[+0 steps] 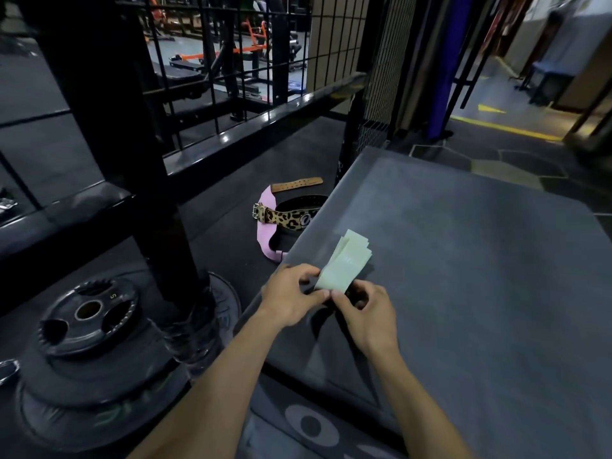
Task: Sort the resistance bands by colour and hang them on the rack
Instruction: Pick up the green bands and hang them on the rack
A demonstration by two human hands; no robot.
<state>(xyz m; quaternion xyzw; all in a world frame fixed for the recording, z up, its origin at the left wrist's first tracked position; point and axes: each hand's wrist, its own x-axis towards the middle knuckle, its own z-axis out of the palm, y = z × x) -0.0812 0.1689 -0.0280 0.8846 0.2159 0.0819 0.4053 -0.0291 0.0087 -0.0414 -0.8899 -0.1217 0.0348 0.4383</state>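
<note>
Both hands busy at the near left edge of the grey padded table, at roughly 6 o'clock in the view. Left hand pinching the near end of a pale green, flat, folded stack of rubbery resistance bands, thumb and fingertips curled onto it; right hand pinching the same near end from the other side, fingers curled under, with something dark between the hands that cannot be made out. Bands lifted just off the table, long axis running from about 7 o'clock near the fingers to about 1 o'clock, free end fanned out and pointing away toward the far right corner. Risks, as a judgement: layers held only at one end, so likely to slip apart or spring open if either pinch loosens; so close to the table edge, a dropped band could fall to the dark floor beside the pink and leopard-print lifting belt and black weight plates. Dim light could also make pale shades hard to tell apart when sorting. Hanging place not identifiable with certainty; black steel rack frame at 10 o'clock, well apart.
</note>
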